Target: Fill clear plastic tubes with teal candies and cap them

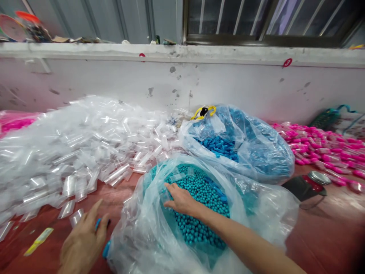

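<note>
My left hand point(82, 241) is at the lower left, above the red tabletop. A small blue plastic piece point(98, 224) shows between its thumb and fingers, partly hidden. The fingertips are beside a clear plastic tube point(76, 217) at the edge of a large heap of clear tubes point(82, 148). My right hand point(182, 199) reaches into an open clear plastic bag point(148, 228), its thumb and fingers apart just over teal beads point(194, 228). Some blue pieces point(218, 190) lie among the beads at the right side of the bag.
Behind the bead bag lies another bag point(256, 144) with blue parts point(219, 146). Pink capped tubes point(322, 148) are heaped at the right, near a dark red-and-black object point(308, 186). A yellow strip point(38, 241) lies at the lower left. A white wall point(128, 80) borders the back.
</note>
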Demonstrator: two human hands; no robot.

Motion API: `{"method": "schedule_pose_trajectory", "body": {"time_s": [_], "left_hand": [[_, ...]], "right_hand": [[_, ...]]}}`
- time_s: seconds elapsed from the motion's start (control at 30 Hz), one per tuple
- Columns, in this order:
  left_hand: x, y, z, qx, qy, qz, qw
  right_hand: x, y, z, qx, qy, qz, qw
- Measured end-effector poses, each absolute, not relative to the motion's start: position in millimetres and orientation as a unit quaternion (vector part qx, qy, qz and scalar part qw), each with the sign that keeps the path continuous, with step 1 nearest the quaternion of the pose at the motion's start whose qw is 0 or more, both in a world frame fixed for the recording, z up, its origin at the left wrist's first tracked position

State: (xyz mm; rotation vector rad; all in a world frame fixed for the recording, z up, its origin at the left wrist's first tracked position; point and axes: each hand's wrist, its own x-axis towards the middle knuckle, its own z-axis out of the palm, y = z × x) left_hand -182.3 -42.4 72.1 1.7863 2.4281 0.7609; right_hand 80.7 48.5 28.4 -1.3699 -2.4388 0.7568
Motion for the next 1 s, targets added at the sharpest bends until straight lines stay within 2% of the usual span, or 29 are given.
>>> {"method": "schedule_pose_trajectory", "body": {"time_s": [0.1, 0.17, 0.23, 0.37, 0.47, 0.63, 0.77, 0.87, 1.0], "left_hand": [[-138, -40, 75, 0.601, 0.718, 0.326, 0.131], [-105, -33, 72, 0.608, 0.671, 0.357, 0.231], [-75, -22, 64, 0.587, 0.645, 0.368, 0.323], [-36, 7, 38, 0.547, 0.607, 0.299, 0.494], [-22, 24, 23, 0.523, 0.613, 0.224, 0.549], [-9, 30, 14, 0.524, 0.641, 0.138, 0.544], [-2, 15, 14, 0.612, 0.674, 0.120, 0.395], [4, 5, 18, 0.732, 0.623, 0.067, 0.269], [13, 7, 21, 0.826, 0.519, -0.057, 0.215]], "right_hand": [[66, 54, 24, -0.454, -0.853, 0.242, 0.093], [66, 53, 22, -0.462, -0.838, 0.258, 0.136], [74, 47, 23, -0.474, -0.790, 0.334, 0.199], [104, 31, 24, -0.478, -0.675, 0.492, 0.273], [128, 31, 19, -0.498, -0.683, 0.434, 0.311], [145, 56, -7, -0.603, -0.645, 0.330, 0.332], [148, 62, -21, -0.626, -0.622, 0.308, 0.356], [157, 57, -22, -0.615, -0.632, 0.304, 0.360], [173, 56, -24, -0.619, -0.634, 0.288, 0.364]]}}
